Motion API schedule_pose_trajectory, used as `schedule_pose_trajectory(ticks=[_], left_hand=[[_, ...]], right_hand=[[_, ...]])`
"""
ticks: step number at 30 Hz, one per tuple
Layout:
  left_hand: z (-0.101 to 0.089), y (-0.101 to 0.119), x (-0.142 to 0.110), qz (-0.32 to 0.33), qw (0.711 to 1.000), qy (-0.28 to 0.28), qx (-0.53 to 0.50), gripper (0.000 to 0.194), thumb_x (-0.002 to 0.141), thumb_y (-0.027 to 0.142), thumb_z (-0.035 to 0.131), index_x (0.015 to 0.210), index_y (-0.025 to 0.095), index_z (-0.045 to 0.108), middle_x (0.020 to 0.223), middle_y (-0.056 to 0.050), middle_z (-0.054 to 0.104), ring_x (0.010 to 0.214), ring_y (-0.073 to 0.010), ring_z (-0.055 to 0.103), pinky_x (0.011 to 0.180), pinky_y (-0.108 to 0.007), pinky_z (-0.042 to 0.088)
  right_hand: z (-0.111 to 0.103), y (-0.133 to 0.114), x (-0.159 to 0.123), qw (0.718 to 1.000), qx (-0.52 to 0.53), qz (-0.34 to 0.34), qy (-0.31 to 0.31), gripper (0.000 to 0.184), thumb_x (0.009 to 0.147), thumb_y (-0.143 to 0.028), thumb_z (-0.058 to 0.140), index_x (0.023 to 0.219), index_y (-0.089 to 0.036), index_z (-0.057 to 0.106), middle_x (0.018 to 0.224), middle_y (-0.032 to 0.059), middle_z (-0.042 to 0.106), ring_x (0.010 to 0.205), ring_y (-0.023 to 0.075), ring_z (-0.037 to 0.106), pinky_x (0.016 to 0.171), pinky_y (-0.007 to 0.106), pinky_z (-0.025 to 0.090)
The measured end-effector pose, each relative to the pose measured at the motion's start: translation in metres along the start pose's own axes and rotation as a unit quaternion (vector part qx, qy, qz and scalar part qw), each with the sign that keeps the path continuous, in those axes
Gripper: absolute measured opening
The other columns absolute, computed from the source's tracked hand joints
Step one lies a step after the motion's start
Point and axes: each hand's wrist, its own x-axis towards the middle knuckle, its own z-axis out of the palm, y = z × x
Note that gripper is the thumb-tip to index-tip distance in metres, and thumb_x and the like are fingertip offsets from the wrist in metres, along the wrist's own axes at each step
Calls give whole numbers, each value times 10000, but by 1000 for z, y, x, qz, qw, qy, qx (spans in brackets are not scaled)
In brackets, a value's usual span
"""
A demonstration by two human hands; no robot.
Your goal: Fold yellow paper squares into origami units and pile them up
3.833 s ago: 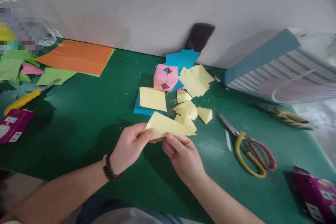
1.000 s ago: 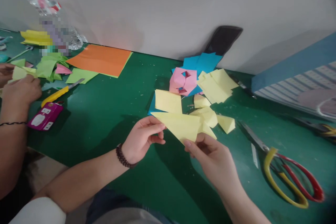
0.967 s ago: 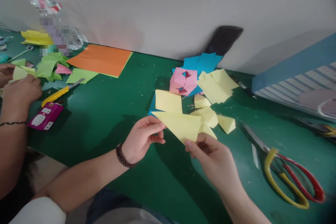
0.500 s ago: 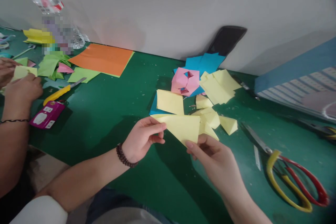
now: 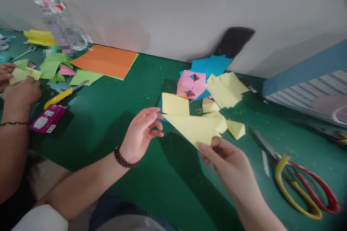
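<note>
My right hand (image 5: pixel 225 158) pinches a folded pale yellow sheet of paper (image 5: pixel 192 128) between thumb and fingers near its lower corner. The sheet is a triangle with a long point toward the left. Close to that point is my left hand (image 5: pixel 142 133), its fingers parted and curved; whether a fingertip still brushes the paper is hard to tell. Behind the triangle lies a yellow paper square (image 5: pixel 175 104) over blue paper. Folded yellow pieces (image 5: pixel 236 130) sit to the right, partly hidden by the held sheet. A pink folded paper shape (image 5: pixel 192 83) stands further back.
Scissors (image 5: pixel 279 157) lie at right, near a blue box (image 5: pixel 306 79). Yellow sheets (image 5: pixel 227 88), blue sheets (image 5: pixel 211 65) and a phone (image 5: pixel 234 41) are by the wall. Leftward are orange paper (image 5: pixel 105 61), a yellow cutter (image 5: pixel 58 97), a purple box (image 5: pixel 48 118) and another person's hands (image 5: pixel 21 92).
My left hand has loosened its pinch and drawn back left from the yellow paper. My right hand has moved slightly right with the sheet. The other person's hands have shifted a little.
</note>
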Motion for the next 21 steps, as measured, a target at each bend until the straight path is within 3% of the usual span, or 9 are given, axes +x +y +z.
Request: schedule_pose_trajectory(ticks=[2, 5, 8, 12, 14, 17, 19, 21], left_hand=[[2, -8, -4, -41, 996, -65, 52, 384, 734, 380, 772, 1048, 186, 669, 898, -24, 653, 766, -130, 640, 606, -221, 577], [5, -19, -8, -101, 980, -126, 113, 340, 768, 406, 738, 979, 142, 695, 967, -83, 679, 900, -195, 656, 685, -265, 590], [7, -23, -9, -119, 979, -107, 124, 343, 795, 447, 700, 883, 117, 720, 933, -103, 699, 895, -207, 663, 699, -281, 594], [6, -21, -6, -140, 983, -84, 88, 328, 756, 425, 747, 861, 115, 722, 856, -87, 706, 791, -172, 668, 679, -275, 599], [5, -20, -5, -152, 983, -84, 68, 334, 737, 426, 764, 859, 119, 712, 828, -82, 707, 750, -171, 672, 654, -277, 599], [4, -21, -5, -163, 979, -101, 70, 358, 730, 442, 767, 876, 122, 699, 836, -89, 714, 755, -184, 685, 634, -271, 596], [4, -22, -6, -166, 975, -116, 88, 379, 736, 459, 758, 892, 119, 697, 863, -96, 716, 784, -192, 690, 640, -270, 597], [4, -24, -7, -167, 972, -124, 105, 400, 741, 477, 748, 907, 117, 696, 883, -99, 715, 806, -197, 690, 655, -277, 600]], right_hand=[[3, 0, -1, 1000, 5, 6, -11, 413, 667, -537, 758, 600, -206, 520, 507, -9, 571, 454, 109, 488, 440, 233, 396], [7, -3, -6, 999, -17, 4, -33, 376, 701, -522, 736, 626, -204, 549, 533, -6, 589, 482, 117, 509, 465, 240, 417], [10, -4, -10, 998, -34, -36, -45, 323, 758, -523, 682, 705, -210, 629, 613, 4, 641, 555, 139, 570, 519, 249, 461], [4, 2, -8, 986, -27, -166, 18, 249, 912, -402, 520, 1073, -267, 653, 912, 25, 707, 721, 154, 639, 667, 294, 542], [0, 6, -4, 963, -70, -259, 26, 229, 912, -274, 531, 1122, -271, 620, 1009, 50, 679, 765, 154, 639, 684, 311, 553], [-4, 7, 1, 894, -192, -405, 26, 253, 838, -118, 599, 1039, -268, 628, 1063, 67, 630, 886, 174, 639, 708, 310, 556], [-3, 5, 1, 844, -255, -469, 43, 252, 811, -78, 615, 973, -271, 627, 1018, 55, 615, 881, 169, 641, 699, 297, 554], [-1, 2, 0, 816, -278, -502, 71, 259, 789, -70, 636, 951, -269, 612, 950, 43, 602, 826, 162, 641, 676, 292, 552]])
